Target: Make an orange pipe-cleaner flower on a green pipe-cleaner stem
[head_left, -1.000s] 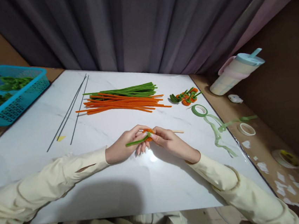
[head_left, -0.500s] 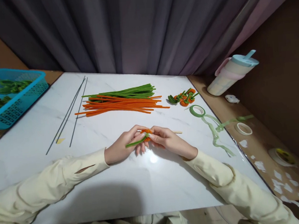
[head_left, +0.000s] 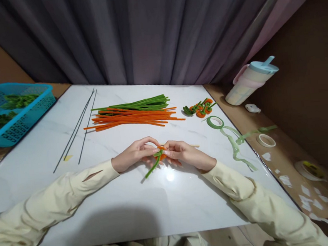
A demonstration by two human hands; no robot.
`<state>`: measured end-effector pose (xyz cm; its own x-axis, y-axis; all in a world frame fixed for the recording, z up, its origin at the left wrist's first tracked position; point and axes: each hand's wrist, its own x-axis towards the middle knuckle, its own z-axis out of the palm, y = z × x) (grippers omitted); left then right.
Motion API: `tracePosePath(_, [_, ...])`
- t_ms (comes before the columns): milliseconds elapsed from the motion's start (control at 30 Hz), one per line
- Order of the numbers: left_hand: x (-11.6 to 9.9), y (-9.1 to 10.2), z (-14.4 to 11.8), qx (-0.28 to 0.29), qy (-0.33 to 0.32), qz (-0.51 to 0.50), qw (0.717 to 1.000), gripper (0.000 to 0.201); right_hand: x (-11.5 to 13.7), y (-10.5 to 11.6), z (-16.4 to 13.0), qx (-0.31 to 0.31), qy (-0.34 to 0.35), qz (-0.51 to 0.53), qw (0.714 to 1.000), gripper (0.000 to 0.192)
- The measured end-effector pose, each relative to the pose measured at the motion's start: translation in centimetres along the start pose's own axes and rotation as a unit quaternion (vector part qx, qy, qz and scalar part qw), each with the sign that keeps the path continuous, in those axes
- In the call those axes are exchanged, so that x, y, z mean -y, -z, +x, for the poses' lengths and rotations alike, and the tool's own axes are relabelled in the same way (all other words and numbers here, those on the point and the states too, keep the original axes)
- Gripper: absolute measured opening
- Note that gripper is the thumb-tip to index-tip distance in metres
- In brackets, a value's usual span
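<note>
green stem (head_left: 153, 166), pinched between left hand (head_left: 135, 153), right hand (head_left: 181, 154)

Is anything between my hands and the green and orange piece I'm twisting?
No. The left hand and right hand both already pinch the orange coil, and the green stem hangs free toward you. Nothing visible lies between them.
</note>
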<state>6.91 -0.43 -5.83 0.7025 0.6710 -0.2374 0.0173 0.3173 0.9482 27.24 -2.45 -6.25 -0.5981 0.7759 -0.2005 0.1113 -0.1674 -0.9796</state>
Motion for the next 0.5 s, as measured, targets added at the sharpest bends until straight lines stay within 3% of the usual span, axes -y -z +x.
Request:
tracePosePath(200, [0.4, -0.5, 0.3, 0.0, 0.019, -0.004, 1.0, 0.029, 0.6, 0.1, 0.0, -0.01, 0.0, -0.046, 0.999, 0.036])
tracePosePath(300, [0.5, -0.4, 0.5, -0.046, 0.018, -0.021, 0.999, 0.033, 1.6, 1.6, -0.8, -0.069, 0.055, -0.197, 0.976, 0.031])
tracePosePath(333, [0.6, -0.4, 0.5, -0.061, 0.015, -0.033, 0.997, 0.033, 2.0, 2.3, -1.1, -0.098, 0.083, -0.281, 0.951, 0.028])
tracePosePath(400, [0.5, -0.3, 0.6, -0.082, 0.012, -0.058, 0.995, 0.031, 2.6, 3.7, -1.7, -0.136, 0.125, -0.46, 0.869, 0.021])
tracePosePath(467, [0.4, -0.4, 0.6, -0.095, 0.005, -0.079, 0.992, 0.029, 2.8, 4.4, -1.9, -0.135, 0.128, -0.577, 0.795, 0.017])
tracePosePath(500, [0.3, -0.5, 0.6, -0.102, 0.001, -0.086, 0.991, 0.028, 2.8, 4.4, -1.8, -0.124, 0.118, -0.612, 0.772, 0.016])
